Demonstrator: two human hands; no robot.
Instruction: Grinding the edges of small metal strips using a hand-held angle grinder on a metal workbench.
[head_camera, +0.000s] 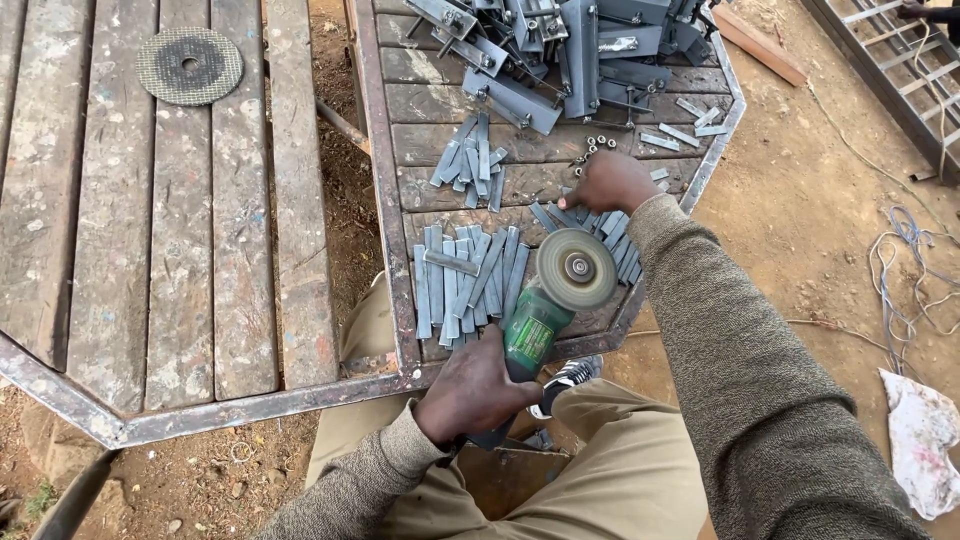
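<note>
My left hand (478, 392) grips the green body of an angle grinder (535, 328), whose round disc (577, 268) faces up over the near edge of a wooden table top. My right hand (610, 183) reaches further out and rests on a row of flat grey metal strips (612, 240) lying on the boards; whether it pinches one I cannot tell. To the left of the disc lies a second batch of grey strips (465, 280). A third small heap of strips (472, 160) lies beyond.
A pile of grey metal brackets (560, 50) fills the table's far end, with loose nuts (592, 148) close by. A spare grinding disc (189, 65) lies on the left wooden panel (150, 220). Wire (900, 270) and a white rag (925, 440) lie on the dirt at right.
</note>
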